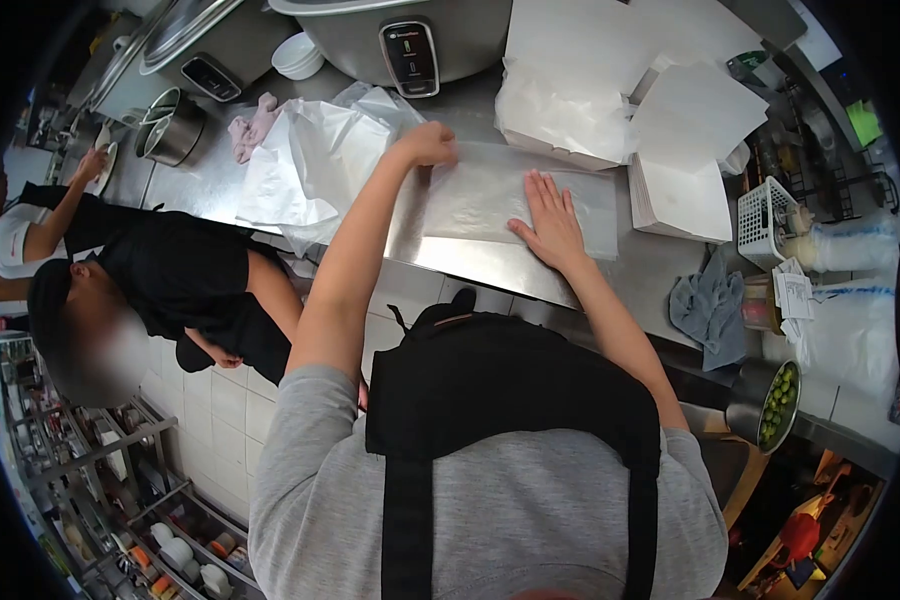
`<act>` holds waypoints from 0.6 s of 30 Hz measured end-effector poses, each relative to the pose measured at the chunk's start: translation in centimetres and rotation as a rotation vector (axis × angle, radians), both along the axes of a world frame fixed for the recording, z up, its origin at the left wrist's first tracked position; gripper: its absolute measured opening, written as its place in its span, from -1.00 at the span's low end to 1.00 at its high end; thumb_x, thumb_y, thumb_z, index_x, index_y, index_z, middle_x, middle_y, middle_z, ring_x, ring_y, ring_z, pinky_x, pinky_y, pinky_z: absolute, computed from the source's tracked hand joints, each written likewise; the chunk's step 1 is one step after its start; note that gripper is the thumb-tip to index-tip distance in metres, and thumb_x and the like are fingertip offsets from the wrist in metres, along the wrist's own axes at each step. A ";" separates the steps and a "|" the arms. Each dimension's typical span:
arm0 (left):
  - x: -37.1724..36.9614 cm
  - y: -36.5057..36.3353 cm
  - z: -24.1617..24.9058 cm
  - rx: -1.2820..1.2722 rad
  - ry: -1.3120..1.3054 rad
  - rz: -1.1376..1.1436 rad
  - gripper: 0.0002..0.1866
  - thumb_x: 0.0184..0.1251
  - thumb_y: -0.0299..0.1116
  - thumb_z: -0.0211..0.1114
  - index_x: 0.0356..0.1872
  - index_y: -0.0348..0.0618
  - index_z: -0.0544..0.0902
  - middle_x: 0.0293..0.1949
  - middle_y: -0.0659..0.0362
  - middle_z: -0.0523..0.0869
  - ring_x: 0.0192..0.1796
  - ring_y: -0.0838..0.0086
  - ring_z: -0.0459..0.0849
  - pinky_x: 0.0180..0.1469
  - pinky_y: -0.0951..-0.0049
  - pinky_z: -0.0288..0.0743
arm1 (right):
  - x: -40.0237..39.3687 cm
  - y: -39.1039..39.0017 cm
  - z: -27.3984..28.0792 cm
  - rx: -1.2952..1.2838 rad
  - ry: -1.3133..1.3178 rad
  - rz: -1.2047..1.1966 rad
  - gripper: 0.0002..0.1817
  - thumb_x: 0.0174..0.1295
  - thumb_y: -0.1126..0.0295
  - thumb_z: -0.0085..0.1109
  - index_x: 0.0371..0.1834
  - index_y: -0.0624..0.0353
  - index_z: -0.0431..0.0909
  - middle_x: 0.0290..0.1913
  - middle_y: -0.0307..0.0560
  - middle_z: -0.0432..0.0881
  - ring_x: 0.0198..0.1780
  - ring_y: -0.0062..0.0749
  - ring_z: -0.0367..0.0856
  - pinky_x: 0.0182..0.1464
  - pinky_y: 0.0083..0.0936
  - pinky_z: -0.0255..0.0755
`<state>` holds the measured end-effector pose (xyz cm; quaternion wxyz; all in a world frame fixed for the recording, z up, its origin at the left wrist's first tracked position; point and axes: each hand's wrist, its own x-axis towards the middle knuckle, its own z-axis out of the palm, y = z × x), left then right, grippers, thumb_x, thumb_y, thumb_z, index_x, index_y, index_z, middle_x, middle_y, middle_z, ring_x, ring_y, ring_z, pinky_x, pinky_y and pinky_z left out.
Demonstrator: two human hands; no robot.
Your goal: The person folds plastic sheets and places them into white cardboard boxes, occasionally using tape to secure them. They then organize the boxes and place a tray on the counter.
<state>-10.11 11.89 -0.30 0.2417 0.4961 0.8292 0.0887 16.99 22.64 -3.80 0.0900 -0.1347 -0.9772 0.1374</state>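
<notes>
A flat, see-through plastic sheet or bag (480, 205) lies on the steel counter (410, 245). My right hand (550, 218) rests palm down on it, fingers stretched out. At its upper left corner is my left hand (432, 145), its fingers bent together; what they hold, if anything, is too small to make out. Crumpled white plastic (315, 160) spreads out to the left of the sheet. White paper boxes (680, 185) stand to the right, and more clear plastic (560, 110) lies in the open box behind.
Large cookers (355, 50) stand at the back, with white bowls (297, 56) and a metal pot (175, 135). A grey cloth (708, 310), a white basket (765, 220) and a bowl of green fruit (778, 405) are at right. Two people in black aprons are at left.
</notes>
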 end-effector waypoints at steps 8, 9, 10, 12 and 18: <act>8.1 -5.1 -4.2 0.694 -0.113 0.537 -0.16 -0.02 -0.34 0.40 0.32 -0.25 0.16 -0.50 0.01 0.64 -0.51 0.36 0.59 -0.40 0.37 0.47 | 0.1 0.4 0.1 -0.034 0.013 0.011 -0.13 0.22 -0.15 -0.08 0.44 0.19 -0.09 0.45 0.07 0.00 0.48 -0.10 -0.12 0.43 -0.04 -0.23; 9.1 -5.5 -3.8 0.703 -0.106 0.530 -0.16 -0.02 -0.34 0.40 0.32 -0.25 0.16 -0.50 0.01 0.64 -0.51 0.36 0.59 -0.40 0.37 0.47 | 0.1 0.3 0.2 -0.058 0.007 0.014 -0.13 0.22 -0.14 -0.08 0.44 0.20 -0.09 0.45 0.08 0.00 0.48 -0.09 -0.12 0.43 -0.05 -0.23; 10.3 -5.6 -3.5 0.775 -0.225 0.540 -0.14 0.01 -0.40 0.35 0.36 -0.20 0.08 -0.58 0.04 0.60 -0.57 0.34 0.55 -0.42 0.35 0.46 | 0.2 0.4 0.3 -0.052 0.019 0.013 -0.13 0.22 -0.14 -0.08 0.44 0.20 -0.09 0.45 0.08 0.00 0.48 -0.09 -0.12 0.43 -0.05 -0.23; 11.3 -6.4 -2.3 0.849 -0.331 0.544 -0.11 0.04 -0.46 0.30 0.40 -0.14 0.00 -0.66 0.06 0.56 -0.63 0.31 0.52 -0.45 0.33 0.45 | 0.1 0.4 0.8 -0.162 -0.020 0.000 -0.14 0.23 -0.09 -0.05 0.44 0.21 -0.10 0.45 0.09 0.01 0.48 -0.08 -0.09 0.43 -0.05 -0.23; 12.5 -12.2 0.9 0.669 -0.425 0.637 -0.03 0.05 -0.64 0.18 0.46 0.04 -0.18 -0.73 0.18 0.49 -0.66 0.51 0.46 -0.52 0.47 0.37 | -0.7 -4.1 4.2 -0.211 0.052 0.234 -0.18 0.24 -0.04 -0.02 0.42 0.24 -0.05 0.43 0.13 0.03 0.45 -0.02 -0.02 0.42 -0.05 -0.18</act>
